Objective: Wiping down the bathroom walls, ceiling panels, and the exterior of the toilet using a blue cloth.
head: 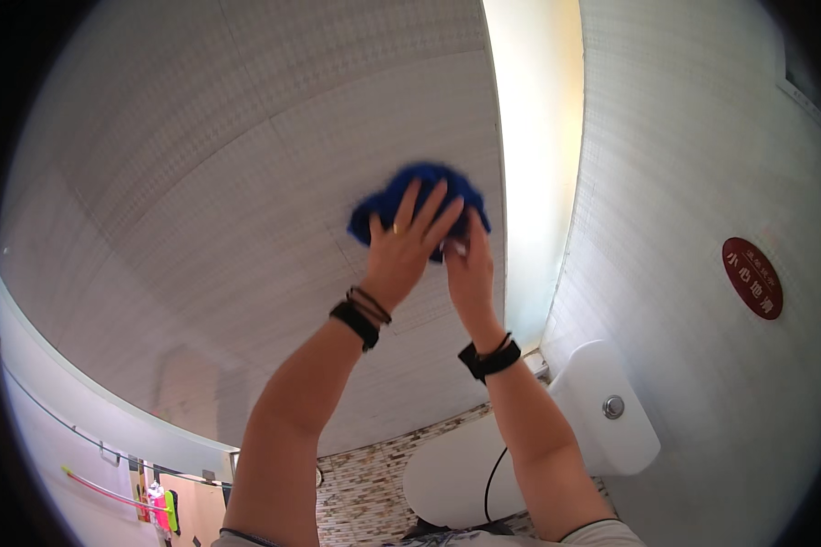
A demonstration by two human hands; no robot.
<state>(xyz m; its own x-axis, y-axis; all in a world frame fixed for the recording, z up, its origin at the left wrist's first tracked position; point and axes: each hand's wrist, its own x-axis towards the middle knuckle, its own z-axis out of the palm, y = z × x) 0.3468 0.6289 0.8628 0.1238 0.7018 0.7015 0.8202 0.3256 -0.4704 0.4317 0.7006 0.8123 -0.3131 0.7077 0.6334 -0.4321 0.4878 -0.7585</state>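
A bunched blue cloth (pixel 410 184) lies against the light, tiled wall (pixel 260 225) in front of me. My left hand (pixel 404 236) presses on it with the fingers spread, and a ring shows on one finger. At the cloth's lower right edge, my right hand (pixel 471 263) has its fingers pointing up and its thumb bent inward, holding that side. A small pale, shiny patch shows near the right thumb; what it is I cannot tell. Both wrists wear black bands.
Right of the cloth is a bright frosted window strip (pixel 540 157). Below stands a white toilet with a closed lid (pixel 451 472) and a cistern (pixel 609 424) on mosaic flooring (pixel 362 485). A dark red oval sign (pixel 752 278) bears writing. A long-handled brush (pixel 171 511) is at lower left.
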